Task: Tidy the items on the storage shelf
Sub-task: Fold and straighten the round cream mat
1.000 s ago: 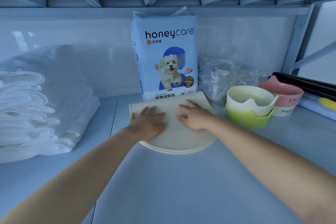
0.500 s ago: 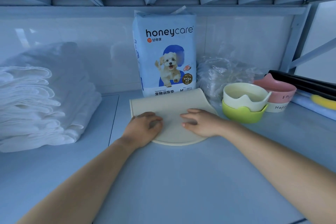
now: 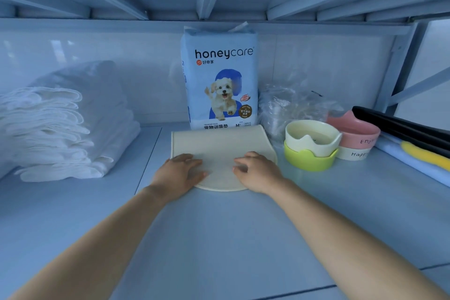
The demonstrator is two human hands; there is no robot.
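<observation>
A folded beige mat (image 3: 219, 148) lies flat on the shelf board (image 3: 219, 238), in front of an upright blue "honeycare" pad pack (image 3: 220, 80). My left hand (image 3: 179, 174) rests on the mat's near left edge, its fingers loosely bent. My right hand (image 3: 255, 170) lies on the near right edge with the fingertips bent down onto the mat. Neither hand curls round the mat.
A stack of white folded pads (image 3: 56, 134) fills the left side. Right of the mat stand a cream bowl in a green bowl (image 3: 310, 146), a pink and white bowl stack (image 3: 358, 139), crumpled clear plastic (image 3: 289, 105), and black, yellow and blue items (image 3: 414, 146). Shelf beams run overhead.
Both hands have slid back toward me along the mat, from its middle to its near edge, and their fingers have bent. The mat itself sits slightly farther back.
</observation>
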